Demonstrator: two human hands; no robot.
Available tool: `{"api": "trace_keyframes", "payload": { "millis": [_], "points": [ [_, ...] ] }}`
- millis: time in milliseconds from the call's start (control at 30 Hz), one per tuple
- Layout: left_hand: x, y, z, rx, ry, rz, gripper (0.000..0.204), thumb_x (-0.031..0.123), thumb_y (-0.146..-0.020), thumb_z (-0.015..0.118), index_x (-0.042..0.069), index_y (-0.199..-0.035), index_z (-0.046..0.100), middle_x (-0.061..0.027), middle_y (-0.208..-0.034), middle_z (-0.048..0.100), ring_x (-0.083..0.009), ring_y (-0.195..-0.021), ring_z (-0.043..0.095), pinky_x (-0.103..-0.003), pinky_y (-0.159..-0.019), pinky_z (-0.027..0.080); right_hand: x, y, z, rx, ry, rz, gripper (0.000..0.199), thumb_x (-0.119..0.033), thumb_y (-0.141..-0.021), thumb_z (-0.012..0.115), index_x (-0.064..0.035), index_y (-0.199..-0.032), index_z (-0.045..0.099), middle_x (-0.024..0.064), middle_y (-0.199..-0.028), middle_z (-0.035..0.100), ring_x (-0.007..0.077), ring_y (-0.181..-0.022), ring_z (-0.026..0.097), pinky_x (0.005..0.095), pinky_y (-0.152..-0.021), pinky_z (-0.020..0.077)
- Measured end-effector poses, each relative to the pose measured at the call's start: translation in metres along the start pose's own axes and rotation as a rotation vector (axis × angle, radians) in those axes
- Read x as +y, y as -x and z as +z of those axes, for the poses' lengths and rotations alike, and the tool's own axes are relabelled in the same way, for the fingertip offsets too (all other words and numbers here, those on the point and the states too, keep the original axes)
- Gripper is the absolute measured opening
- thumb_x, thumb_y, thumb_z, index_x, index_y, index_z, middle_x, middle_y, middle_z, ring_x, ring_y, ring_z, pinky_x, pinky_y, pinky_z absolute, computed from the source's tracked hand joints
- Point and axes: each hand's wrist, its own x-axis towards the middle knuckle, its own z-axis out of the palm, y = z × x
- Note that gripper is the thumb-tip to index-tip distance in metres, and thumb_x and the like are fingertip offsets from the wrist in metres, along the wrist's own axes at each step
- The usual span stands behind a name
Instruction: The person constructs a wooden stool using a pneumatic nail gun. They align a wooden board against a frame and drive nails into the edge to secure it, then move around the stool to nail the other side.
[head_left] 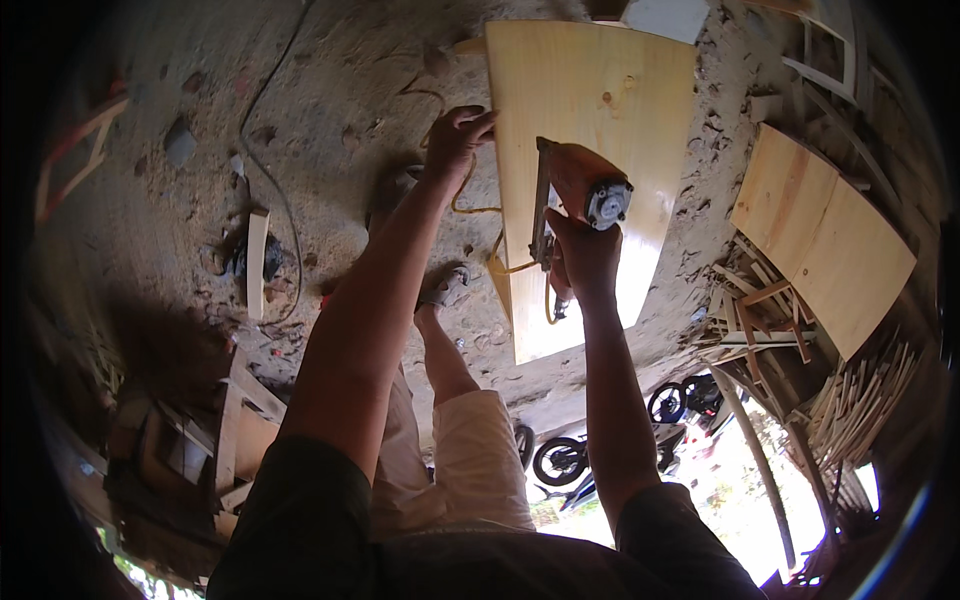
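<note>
Dark sleeve [310,510], nail gun [577,175] over panel [640,110], motorbikes [700,398] beyond

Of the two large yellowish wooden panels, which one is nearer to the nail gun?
The centre panel, with the orange nail gun in the right hand over it; the other panel is at right, near the thin sticks.

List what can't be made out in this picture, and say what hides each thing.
All in the head view:
Some fingertips of the right hand: hidden by the hand itself and the orange nail gun.
Underside of the pale wooden panel: covered by its top face.
Part of the yellow hose: passes behind the left hand.
Parts of the motorcycles: blocked by the right forearm.
</note>
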Motion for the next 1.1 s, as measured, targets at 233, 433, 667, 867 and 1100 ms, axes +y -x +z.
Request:
{"api": "trace_keyframes", "payload": {
  "millis": [233, 433, 667, 867, 1100],
  "points": [
    [0.095, -0.035, 0.104, 0.091, -1.018, 1.128, 0.037, 0.029, -0.09, 0.073, 0.004, -0.115, 0.064, -0.0135, -0.104, 0.069, -0.0309, -0.098, 0.066, -0.042, -0.087, 0.052, 0.0, 0.078, -0.08, 0.009, -0.329, 0.252, 0.018, -0.012, -0.084, 0.077, -0.0037, -0.087, 0.062, 0.0015, -0.059, 0.057, 0.0094, -0.044, 0.053, 0.0271, -0.039, 0.0408],
    [0.08, -0.097, 0.309, -0.706, -1.8, 1.227, 0.048, 0.043, -0.095, 0.062, 0.005, -0.123, 0.059, -0.0142, -0.126, 0.061, -0.0299, -0.124, 0.054, -0.049, -0.103, 0.042, 0.04, 0.117, -0.128, -0.071, -0.757, 0.174, 0.046, -0.002, -0.086, 0.073, 0.0015, -0.127, 0.053, 0.0084, -0.093, 0.058, 0.0161, -0.077, 0.054, 0.0305, -0.065, 0.0425],
    [0.016, -0.159, 0.434, -1.149, -2.606, 0.762, 0.072, 0.067, -0.092, 0.049, 0.006, -0.127, 0.064, -0.0163, -0.129, 0.064, -0.0342, -0.127, 0.056, -0.062, -0.11, 0.034, 0.125, 0.116, -0.134, -0.066, -0.67, 0.043, 0.048, -0.004, -0.091, 0.071, 0.0028, -0.134, 0.052, 0.0104, -0.085, 0.066, 0.0163, -0.066, 0.062, 0.0306, -0.056, 0.0487],
    [-0.002, -0.174, 0.443, -1.099, -2.478, 0.779, 0.076, 0.073, -0.09, 0.05, 0.002, -0.1, 0.074, -0.0216, -0.107, 0.07, -0.0394, -0.102, 0.067, -0.051, -0.09, 0.051, 0.167, 0.111, -0.145, -0.082, -0.722, 0.096, 0.049, -0.014, -0.086, 0.079, 0.0, -0.129, 0.059, 0.0135, -0.12, 0.067, 0.0208, -0.109, 0.064, 0.0348, -0.094, 0.0498],
    [-0.004, -0.175, 0.436, -1.117, -2.437, 0.71, 0.076, 0.073, -0.093, 0.044, 0.003, -0.094, 0.073, -0.0203, -0.103, 0.07, -0.0389, -0.098, 0.067, -0.051, -0.089, 0.051, 0.168, 0.1, -0.16, -0.066, -0.688, 0.127, 0.05, -0.011, -0.084, 0.081, 0.0026, -0.126, 0.057, 0.0149, -0.118, 0.066, 0.0204, -0.109, 0.064, 0.0355, -0.092, 0.0517]
  ]
}}
